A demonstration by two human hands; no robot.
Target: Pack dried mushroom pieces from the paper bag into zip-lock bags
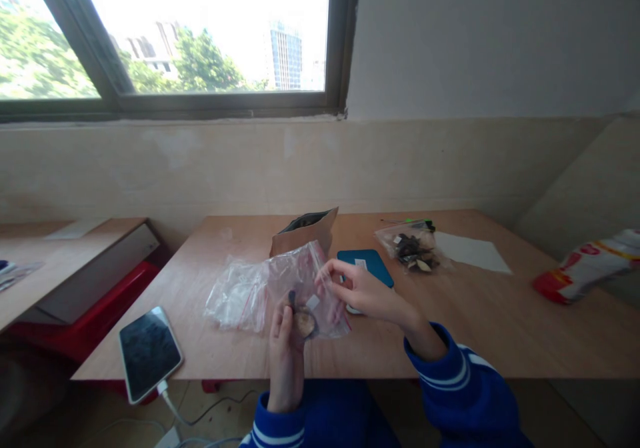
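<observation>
We're live: our left grip (286, 358) is closed on a dried mushroom (303, 323)! Our right grip (363, 291) pinches the clear zip bag (327, 308).

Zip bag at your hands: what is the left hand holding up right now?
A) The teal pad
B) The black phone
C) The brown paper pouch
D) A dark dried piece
D: the left hand is raised with its fingers at a dark dried piece by the clear zip bag, while the phone lies apart on the table.
</observation>
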